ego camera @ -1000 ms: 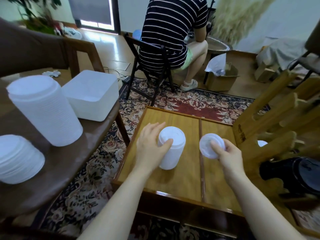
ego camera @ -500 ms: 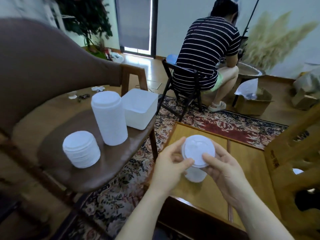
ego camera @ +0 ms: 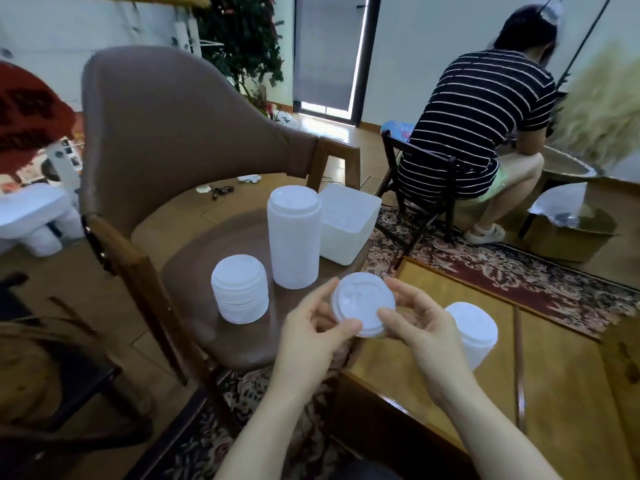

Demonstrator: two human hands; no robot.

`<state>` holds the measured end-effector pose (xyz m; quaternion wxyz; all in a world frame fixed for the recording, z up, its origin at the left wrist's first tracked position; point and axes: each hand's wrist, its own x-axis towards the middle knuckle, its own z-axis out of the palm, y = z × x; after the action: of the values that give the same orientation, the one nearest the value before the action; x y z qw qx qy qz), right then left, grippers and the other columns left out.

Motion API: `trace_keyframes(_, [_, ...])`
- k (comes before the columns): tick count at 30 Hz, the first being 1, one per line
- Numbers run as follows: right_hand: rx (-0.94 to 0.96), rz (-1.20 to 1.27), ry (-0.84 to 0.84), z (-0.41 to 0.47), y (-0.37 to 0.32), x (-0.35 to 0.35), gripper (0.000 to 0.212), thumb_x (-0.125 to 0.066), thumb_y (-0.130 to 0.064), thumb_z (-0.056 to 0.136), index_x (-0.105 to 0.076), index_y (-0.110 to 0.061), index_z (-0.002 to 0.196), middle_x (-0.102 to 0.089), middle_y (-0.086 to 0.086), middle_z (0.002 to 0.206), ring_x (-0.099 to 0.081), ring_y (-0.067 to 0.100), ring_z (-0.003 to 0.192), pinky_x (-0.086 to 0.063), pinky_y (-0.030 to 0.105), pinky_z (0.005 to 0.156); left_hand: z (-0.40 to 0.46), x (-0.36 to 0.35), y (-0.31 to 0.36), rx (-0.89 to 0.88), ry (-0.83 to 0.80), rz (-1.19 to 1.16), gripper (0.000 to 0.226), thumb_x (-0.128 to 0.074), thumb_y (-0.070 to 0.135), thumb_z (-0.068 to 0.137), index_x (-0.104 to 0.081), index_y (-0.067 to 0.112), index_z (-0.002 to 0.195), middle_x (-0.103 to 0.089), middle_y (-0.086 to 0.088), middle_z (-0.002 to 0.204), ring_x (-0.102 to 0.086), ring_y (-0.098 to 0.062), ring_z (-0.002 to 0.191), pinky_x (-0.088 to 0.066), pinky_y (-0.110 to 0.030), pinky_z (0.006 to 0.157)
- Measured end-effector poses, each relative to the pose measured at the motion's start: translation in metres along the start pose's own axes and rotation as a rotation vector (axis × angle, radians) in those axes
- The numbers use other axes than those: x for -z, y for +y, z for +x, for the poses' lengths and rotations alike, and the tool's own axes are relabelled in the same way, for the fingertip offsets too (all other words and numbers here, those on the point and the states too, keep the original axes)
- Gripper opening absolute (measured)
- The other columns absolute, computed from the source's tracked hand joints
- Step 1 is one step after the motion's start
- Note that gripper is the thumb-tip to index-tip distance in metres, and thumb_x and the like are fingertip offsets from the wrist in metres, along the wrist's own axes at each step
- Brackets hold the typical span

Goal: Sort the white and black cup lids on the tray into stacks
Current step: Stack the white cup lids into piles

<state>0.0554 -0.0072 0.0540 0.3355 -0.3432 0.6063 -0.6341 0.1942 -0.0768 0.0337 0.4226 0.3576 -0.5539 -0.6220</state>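
Observation:
A single white cup lid (ego camera: 362, 301) is held in the air between both hands, above the gap between chair and tray. My left hand (ego camera: 311, 327) pinches its left rim with thumb and fingers. My right hand (ego camera: 420, 322) pinches its right rim. A stack of white lids (ego camera: 474, 332) stands on the wooden tray (ego camera: 412, 362) just right of my right hand. On the brown chair seat (ego camera: 207, 306) stand a tall stack of white lids (ego camera: 294, 237) and a short stack of white lids (ego camera: 240, 289). No black lid shows.
A white square container (ego camera: 348, 225) sits on the chair behind the tall stack. A person in a striped shirt sits on a dark folding chair (ego camera: 426, 181) at the back right. A patterned rug (ego camera: 502, 271) covers the floor; a cardboard box (ego camera: 571, 230) stands far right.
The view has swung left toward the chair. Both hands carried the single lid off the tray stack and leftward; the stack now stands apart at the right.

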Motion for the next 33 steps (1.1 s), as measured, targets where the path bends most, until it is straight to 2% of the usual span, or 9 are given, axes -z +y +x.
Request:
trace_keyframes(3, [-0.016, 0.000, -0.047, 0.008, 0.003, -0.023, 0.037, -0.070, -0.002, 0.085, -0.067, -0.020, 0.117, -0.074, 0.002, 0.079, -0.066, 0.018, 0.072, -0.058, 0.031, 0.072, 0.000, 0.023, 0.000, -0.059, 0.092, 0.096, 0.058, -0.081, 0.005, 0.079, -0.062, 0.025, 0.130, -0.069, 0.009, 0.105, -0.066, -0.001, 0.095, -0.051, -0.019, 0.086])
trace_keyframes(6, [-0.043, 0.036, -0.123, 0.018, 0.001, -0.050, 0.038, -0.068, -0.001, 0.087, -0.063, -0.011, 0.124, -0.072, 0.001, 0.075, -0.063, 0.013, 0.062, -0.054, 0.026, 0.065, 0.001, 0.045, 0.008, -0.165, 0.213, 0.258, 0.052, -0.079, 0.019, 0.083, -0.060, 0.040, 0.126, -0.061, 0.024, 0.114, -0.054, 0.006, 0.113, -0.043, -0.020, 0.097])
trace_keyframes(9, [-0.064, 0.032, -0.203, 0.032, -0.003, -0.080, 0.041, -0.064, -0.001, 0.090, -0.059, -0.008, 0.129, -0.073, 0.014, 0.092, -0.062, 0.008, 0.061, -0.054, 0.020, 0.061, 0.009, 0.063, 0.015, -0.249, 0.350, 0.365, 0.053, -0.077, 0.020, 0.086, -0.058, 0.034, 0.134, -0.049, 0.034, 0.113, -0.045, 0.003, 0.120, -0.035, -0.027, 0.108])
trace_keyframes(12, [-0.033, -0.030, -0.238, 0.048, -0.004, -0.108, 0.039, -0.064, -0.002, 0.090, -0.058, -0.010, 0.128, -0.070, 0.007, 0.106, -0.063, 0.009, 0.067, -0.053, 0.021, 0.063, 0.022, 0.075, 0.010, -0.234, 0.472, 0.330, 0.052, -0.075, 0.016, 0.088, -0.059, 0.024, 0.137, -0.050, 0.028, 0.122, -0.042, -0.002, 0.130, -0.034, -0.036, 0.116])
trace_keyframes(15, [-0.021, -0.074, -0.223, 0.063, -0.003, -0.127, 0.035, -0.063, -0.001, 0.091, -0.057, -0.013, 0.124, -0.066, 0.009, 0.109, -0.060, 0.016, 0.067, -0.052, 0.021, 0.060, 0.035, 0.085, 0.003, -0.192, 0.518, 0.262, 0.049, -0.071, 0.015, 0.091, -0.058, 0.020, 0.138, -0.053, 0.007, 0.141, -0.042, -0.008, 0.138, -0.035, -0.040, 0.117])
trace_keyframes(20, [0.002, -0.250, -0.268, 0.083, 0.002, -0.149, 0.031, -0.060, -0.008, 0.093, -0.062, -0.018, 0.121, -0.068, 0.000, 0.102, -0.062, 0.012, 0.079, -0.049, 0.019, 0.062, 0.054, 0.097, 0.003, -0.142, 0.535, 0.282, 0.051, -0.064, 0.017, 0.096, -0.050, 0.018, 0.146, -0.045, -0.001, 0.150, -0.039, -0.012, 0.141, -0.033, -0.029, 0.114])
trace_keyframes(24, [-0.017, -0.307, -0.288, 0.088, 0.006, -0.162, 0.022, -0.058, -0.010, 0.094, -0.065, -0.030, 0.101, -0.066, -0.009, 0.090, -0.060, 0.010, 0.086, -0.048, 0.025, 0.073, 0.056, 0.103, -0.005, -0.075, 0.555, 0.324, 0.051, -0.059, 0.024, 0.099, -0.046, 0.018, 0.148, -0.040, 0.003, 0.147, -0.043, -0.010, 0.132, -0.032, -0.007, 0.094])
trace_keyframes(26, [-0.011, -0.379, -0.287, 0.088, 0.010, -0.168, 0.022, -0.058, -0.014, 0.095, -0.067, -0.023, 0.113, -0.069, -0.002, 0.107, -0.061, 0.014, 0.099, -0.050, 0.030, 0.086, 0.058, 0.105, -0.010, -0.057, 0.570, 0.300, 0.048, -0.058, 0.025, 0.100, -0.048, 0.016, 0.146, -0.039, 0.009, 0.138, -0.045, -0.006, 0.125, -0.030, 0.002, 0.083])
trace_keyframes(33, [0.046, -0.452, -0.289, 0.089, 0.023, -0.165, 0.029, -0.059, -0.018, 0.095, -0.067, -0.015, 0.122, -0.068, -0.007, 0.118, -0.061, 0.005, 0.099, -0.043, 0.003, 0.073, 0.058, 0.109, -0.017, -0.028, 0.549, 0.184, 0.042, -0.049, 0.026, 0.104, -0.048, 0.022, 0.145, -0.044, 0.013, 0.142, -0.040, 0.003, 0.121, -0.034, -0.017, 0.098])
